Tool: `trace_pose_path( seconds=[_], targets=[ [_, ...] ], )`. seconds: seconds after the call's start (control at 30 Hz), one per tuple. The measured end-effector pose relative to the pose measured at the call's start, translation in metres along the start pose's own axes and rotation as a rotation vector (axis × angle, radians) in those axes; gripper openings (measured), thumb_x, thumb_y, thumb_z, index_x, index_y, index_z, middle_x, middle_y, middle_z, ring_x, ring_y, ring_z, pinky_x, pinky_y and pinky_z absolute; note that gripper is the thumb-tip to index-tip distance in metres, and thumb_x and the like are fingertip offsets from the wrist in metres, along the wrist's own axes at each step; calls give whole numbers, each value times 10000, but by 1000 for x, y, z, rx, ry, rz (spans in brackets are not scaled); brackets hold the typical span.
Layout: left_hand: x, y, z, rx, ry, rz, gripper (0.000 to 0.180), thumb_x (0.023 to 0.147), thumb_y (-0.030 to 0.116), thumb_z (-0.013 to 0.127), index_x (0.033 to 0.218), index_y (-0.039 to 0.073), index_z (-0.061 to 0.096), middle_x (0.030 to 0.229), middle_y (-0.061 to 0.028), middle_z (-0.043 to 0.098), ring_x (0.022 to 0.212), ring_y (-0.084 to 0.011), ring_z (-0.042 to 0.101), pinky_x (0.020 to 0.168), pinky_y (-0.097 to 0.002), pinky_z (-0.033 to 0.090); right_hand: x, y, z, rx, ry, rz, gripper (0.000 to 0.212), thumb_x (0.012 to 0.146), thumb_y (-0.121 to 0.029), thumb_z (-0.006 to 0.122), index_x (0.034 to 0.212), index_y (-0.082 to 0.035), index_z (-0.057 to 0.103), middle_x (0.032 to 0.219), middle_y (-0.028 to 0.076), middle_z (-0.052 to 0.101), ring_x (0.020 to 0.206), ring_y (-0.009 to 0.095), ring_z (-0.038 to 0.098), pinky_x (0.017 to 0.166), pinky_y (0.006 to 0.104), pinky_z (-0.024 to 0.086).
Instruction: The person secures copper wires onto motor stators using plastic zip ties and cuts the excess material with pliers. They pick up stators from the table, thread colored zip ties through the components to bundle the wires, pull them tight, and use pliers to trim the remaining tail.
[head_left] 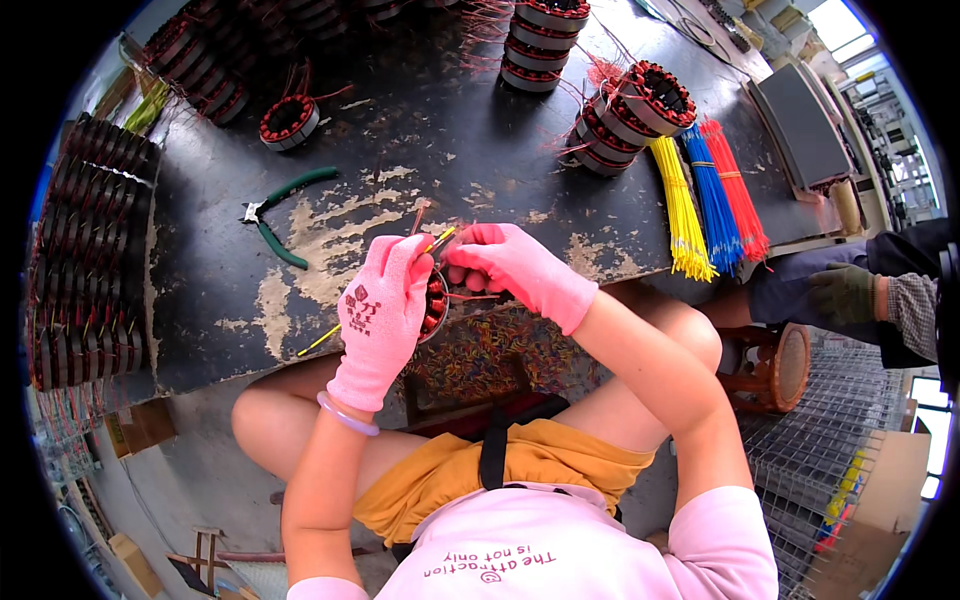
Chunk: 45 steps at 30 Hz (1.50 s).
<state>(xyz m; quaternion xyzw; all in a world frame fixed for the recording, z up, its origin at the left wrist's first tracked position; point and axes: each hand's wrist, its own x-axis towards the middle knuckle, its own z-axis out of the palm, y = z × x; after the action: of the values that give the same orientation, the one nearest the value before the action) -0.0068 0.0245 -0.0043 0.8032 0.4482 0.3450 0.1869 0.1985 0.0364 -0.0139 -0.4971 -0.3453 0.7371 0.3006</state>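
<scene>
My left hand (375, 305), in a pink glove, is closed around a small ring-shaped motor stator (435, 308) with red windings, at the table's front edge. A yellow wire (318, 342) sticks out beside this hand, and a yellow tip shows above its fingers. My right hand (525, 270), also gloved in pink, has its fingers pinched together at the stator's top, where thin wire ends show; the fingers partly hide what they grip. A red lead (474, 297) runs out from the stator beneath the right hand. Green-handled cutters (272, 240) lie spread on the table to the left.
Stacked stators (610, 125) stand at the back, and rows of them (90, 260) fill the left side. Yellow (682, 215), blue (708, 200) and red (735, 190) wire bundles lie at right. Wire scraps (480, 355) lie below the edge. Another person's gloved hand (845, 293) is at far right.
</scene>
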Motion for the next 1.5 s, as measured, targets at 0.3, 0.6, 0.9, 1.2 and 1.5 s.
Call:
trace_pose_path(
  seconds=[0.3, 0.6, 0.9, 1.2, 1.5],
  targets=[
    [0, -2, -3, -7, -49, 4, 304, 940, 103, 643, 1239, 103, 590, 1120, -103, 611, 932, -347, 675, 744, -412, 542, -44, 18, 20, 9, 292, -366, 147, 992, -121, 640, 1108, -38, 674, 909, -3, 680, 748, 75, 607, 651, 216, 471],
    [13, 16, -18, 42, -178, 103, 163, 898, 121, 694, 1058, 95, 672, 1090, -85, 627, 915, -319, 680, 731, -399, 548, -50, 12, 16, -656, 436, -858, 132, 902, -63, 698, 1033, -68, 711, 1017, 115, 674, 890, 287, 669, 763, 353, 539],
    [14, 21, -10, -26, -238, -2, 169, 887, 125, 686, 1046, 70, 700, 1078, -92, 668, 958, -319, 678, 800, -398, 550, -50, -7, 12, -597, 285, -621, 124, 939, -74, 643, 1041, -7, 664, 932, 149, 697, 846, 272, 679, 779, 345, 537],
    [8, 9, 7, -3, -135, 102, 141, 884, 155, 721, 996, 71, 712, 1226, -47, 724, 1047, -289, 695, 851, -382, 566, -35, -4, 1, -201, 212, -266, 187, 973, -151, 667, 1058, 15, 650, 923, 56, 714, 792, 76, 616, 722, 270, 531],
    [7, 7, 8, -33, -174, 50, 159, 886, 107, 670, 1037, 70, 698, 1304, -72, 699, 1076, -310, 689, 885, -393, 558, -40, 17, -5, -1421, 490, -1132, 423, 804, -193, 813, 1193, -77, 694, 1186, 78, 707, 903, 283, 706, 748, 384, 578]
  ],
)
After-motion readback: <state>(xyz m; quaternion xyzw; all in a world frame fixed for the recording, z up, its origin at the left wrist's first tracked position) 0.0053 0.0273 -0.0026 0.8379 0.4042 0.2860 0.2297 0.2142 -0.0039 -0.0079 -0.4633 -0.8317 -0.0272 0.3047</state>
